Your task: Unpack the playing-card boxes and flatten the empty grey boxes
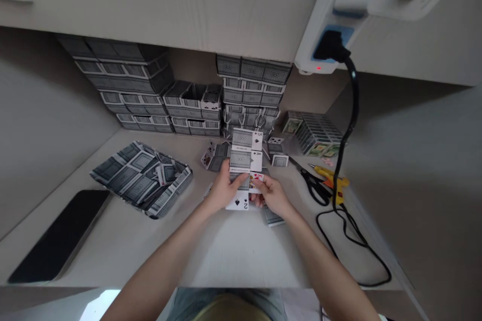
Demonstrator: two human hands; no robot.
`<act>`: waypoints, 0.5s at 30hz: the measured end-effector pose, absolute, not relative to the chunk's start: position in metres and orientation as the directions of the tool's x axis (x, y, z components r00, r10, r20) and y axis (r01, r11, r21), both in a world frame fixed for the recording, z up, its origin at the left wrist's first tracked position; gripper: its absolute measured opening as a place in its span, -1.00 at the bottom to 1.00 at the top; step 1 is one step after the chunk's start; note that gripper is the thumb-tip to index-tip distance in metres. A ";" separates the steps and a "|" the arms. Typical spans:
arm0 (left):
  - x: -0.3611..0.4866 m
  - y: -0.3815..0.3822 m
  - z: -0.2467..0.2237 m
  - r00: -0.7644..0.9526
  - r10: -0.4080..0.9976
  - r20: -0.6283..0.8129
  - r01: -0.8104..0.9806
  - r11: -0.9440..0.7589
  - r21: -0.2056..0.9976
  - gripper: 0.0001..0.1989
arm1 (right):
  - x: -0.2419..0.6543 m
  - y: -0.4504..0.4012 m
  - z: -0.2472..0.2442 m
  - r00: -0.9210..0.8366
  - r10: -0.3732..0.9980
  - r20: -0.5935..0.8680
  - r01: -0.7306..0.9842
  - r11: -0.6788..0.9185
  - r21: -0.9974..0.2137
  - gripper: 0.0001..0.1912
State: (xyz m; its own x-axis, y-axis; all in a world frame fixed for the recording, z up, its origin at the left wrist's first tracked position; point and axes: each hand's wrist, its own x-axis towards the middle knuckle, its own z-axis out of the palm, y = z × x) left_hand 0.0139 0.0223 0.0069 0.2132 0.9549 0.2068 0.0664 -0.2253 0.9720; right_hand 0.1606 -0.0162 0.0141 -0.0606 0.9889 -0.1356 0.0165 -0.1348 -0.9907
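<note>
Between my hands is a strip of joined playing cards, patterned grey backs along most of it with face-up ends such as a three, an ace and a two of spades. My left hand grips the strip from its left side, thumb on top. My right hand pinches a red-faced king card at the strip's right edge. Behind my hands lie folded cards on the desk. A small pile of cards sits partly under my right hand.
Tall stacks of folded-card blocks line the back under a shelf. A card-made tray and a black phone lie left. Right are boxed card decks, black scissors, a yellow glue gun and its black cord.
</note>
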 end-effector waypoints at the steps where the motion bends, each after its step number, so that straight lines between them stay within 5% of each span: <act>1: 0.013 0.024 0.007 0.200 0.963 0.179 0.035 -0.189 0.981 -0.56 | 0.161 -0.016 0.015 -0.027 0.993 -0.119 0.012 -0.119 -0.993 -0.67; 15: 0.003 0.031 0.020 0.264 0.962 -0.066 -0.199 0.121 0.972 -0.65 | 0.170 -0.013 0.016 -0.027 0.997 -0.070 0.082 -0.068 -0.994 -0.65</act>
State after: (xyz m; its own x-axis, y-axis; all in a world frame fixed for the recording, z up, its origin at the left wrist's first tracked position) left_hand 0.0027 0.0306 0.0204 0.2639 0.9623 -0.0657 -0.1992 0.1210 0.9725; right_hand 0.1699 -0.0130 0.0164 -0.0272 0.9971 -0.0704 0.0816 -0.0680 -0.9943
